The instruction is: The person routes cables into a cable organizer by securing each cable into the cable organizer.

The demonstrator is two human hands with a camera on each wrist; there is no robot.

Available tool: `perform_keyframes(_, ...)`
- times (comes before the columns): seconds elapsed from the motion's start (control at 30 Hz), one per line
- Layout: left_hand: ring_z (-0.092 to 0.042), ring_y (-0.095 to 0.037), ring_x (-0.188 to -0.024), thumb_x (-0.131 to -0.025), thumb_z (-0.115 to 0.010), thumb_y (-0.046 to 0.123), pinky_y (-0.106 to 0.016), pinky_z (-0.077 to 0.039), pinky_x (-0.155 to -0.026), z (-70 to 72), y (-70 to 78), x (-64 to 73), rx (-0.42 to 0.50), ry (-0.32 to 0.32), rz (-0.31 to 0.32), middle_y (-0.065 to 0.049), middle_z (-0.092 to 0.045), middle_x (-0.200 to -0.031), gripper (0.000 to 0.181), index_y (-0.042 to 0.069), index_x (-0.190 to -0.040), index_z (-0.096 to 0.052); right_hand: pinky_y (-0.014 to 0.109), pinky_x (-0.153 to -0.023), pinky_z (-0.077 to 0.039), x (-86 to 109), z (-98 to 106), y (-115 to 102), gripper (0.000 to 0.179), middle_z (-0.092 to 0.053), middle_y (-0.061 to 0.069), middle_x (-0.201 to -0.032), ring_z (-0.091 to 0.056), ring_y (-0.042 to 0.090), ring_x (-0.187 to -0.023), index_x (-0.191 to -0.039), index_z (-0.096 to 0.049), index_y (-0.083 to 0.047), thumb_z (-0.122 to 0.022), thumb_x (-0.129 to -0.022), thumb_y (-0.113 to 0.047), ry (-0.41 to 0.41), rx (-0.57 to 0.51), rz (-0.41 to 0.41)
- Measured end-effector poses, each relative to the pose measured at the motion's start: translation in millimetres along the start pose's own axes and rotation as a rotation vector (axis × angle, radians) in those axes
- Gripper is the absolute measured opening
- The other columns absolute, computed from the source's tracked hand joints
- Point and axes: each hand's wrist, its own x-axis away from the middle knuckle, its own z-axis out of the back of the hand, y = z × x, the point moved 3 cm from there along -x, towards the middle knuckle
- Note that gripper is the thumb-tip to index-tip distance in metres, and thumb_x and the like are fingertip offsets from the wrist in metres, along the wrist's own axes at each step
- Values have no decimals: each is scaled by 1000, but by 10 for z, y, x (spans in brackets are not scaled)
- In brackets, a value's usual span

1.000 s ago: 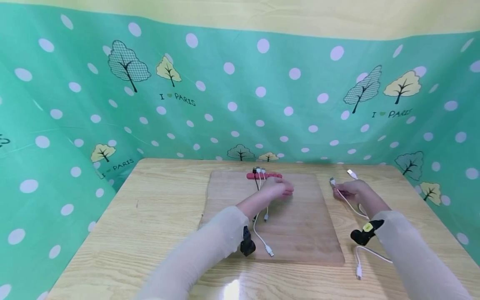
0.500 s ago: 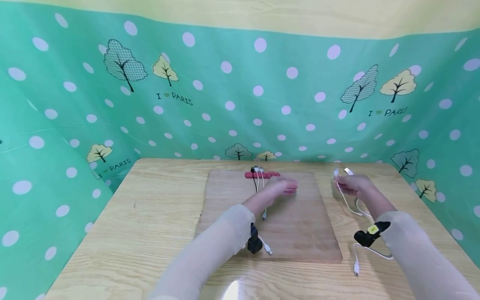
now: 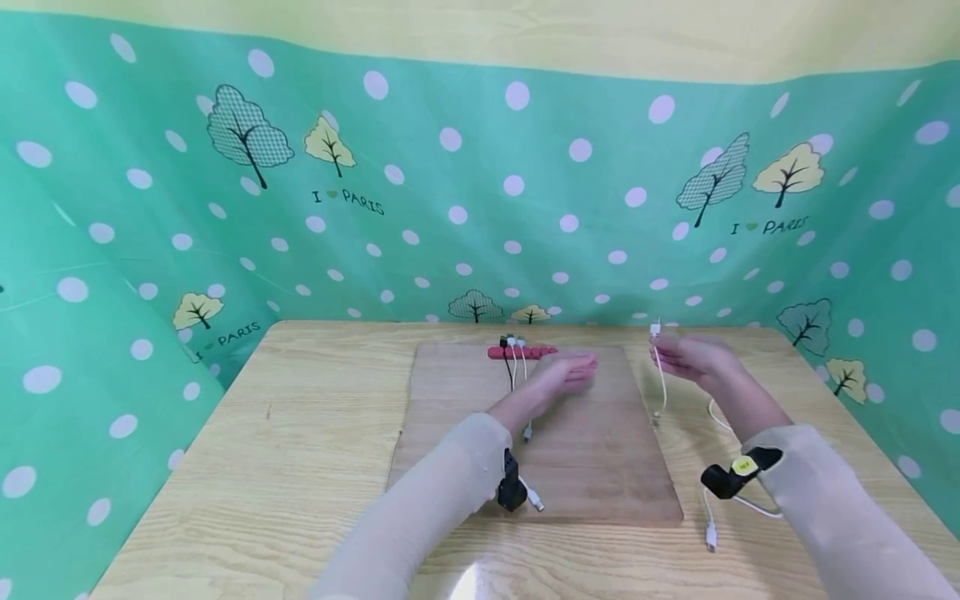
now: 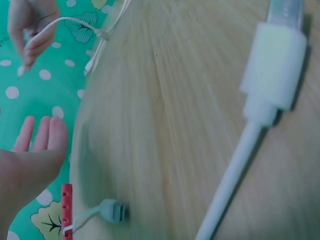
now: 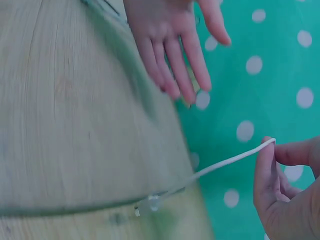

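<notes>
My right hand (image 3: 697,363) pinches a white USB cable (image 5: 225,162) between thumb and fingertips, just right of the wooden board (image 3: 600,467). The cable's plug (image 3: 656,330) points up above the fingers, and the rest hangs toward the board's right edge. Over the upper part of the board, my left hand (image 3: 558,379) is held with straight fingers and nothing in it. Behind it lies a red cable holder (image 3: 496,352) carrying a black cable (image 3: 507,358) and white cables, partly covered by the left hand and wrist.
On the board, a white plug (image 3: 535,499) lies beside the left wrist camera, with a smaller connector (image 3: 527,433) higher up. Another white cable (image 3: 711,533) lies on the table (image 3: 315,433) under the right forearm. A green dotted curtain (image 3: 420,250) closes off the back.
My right hand has lifted the white USB cable and brought it left toward the board, its plug turning upright. My left hand has shifted slightly right, its fingers staying straight.
</notes>
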Motion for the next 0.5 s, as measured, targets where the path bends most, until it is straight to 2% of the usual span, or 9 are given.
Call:
perform_keyframes(0.17,-49,-35,-133,-98,-52,21,-42,-41,-114,-102,-26,-9,25,-44,-86,-20,-52,-141,42,0,-134,-51,11,-67,-56,58,-179,-105,27,-68,-12,-70,-65,-2,-69,-75,-65,-21,-53,-96,-11,-12,-25,62)
perform_keyframes(0.33,-46,-40,-133,-99,-48,18,-47,-36,-117,-209,-45,-2,74,-120,-156,-26,-47,-142,43,-6,-135,-47,11,-68,-56,95,-350,-182,30,-68,-10,-71,-65,-1,-69,-73,-66,-20,-53,-96,-8,-52,-75,70)
perform_keyframes(0.5,-51,-40,-128,-100,-47,14,-45,-42,-113,-282,-68,29,99,-168,-167,-30,-53,-135,40,-10,-131,-49,11,-69,-56,97,-442,-225,29,-69,-8,-72,-65,0,-70,-73,-67,-19,-54,-96,-7,-51,-98,62)
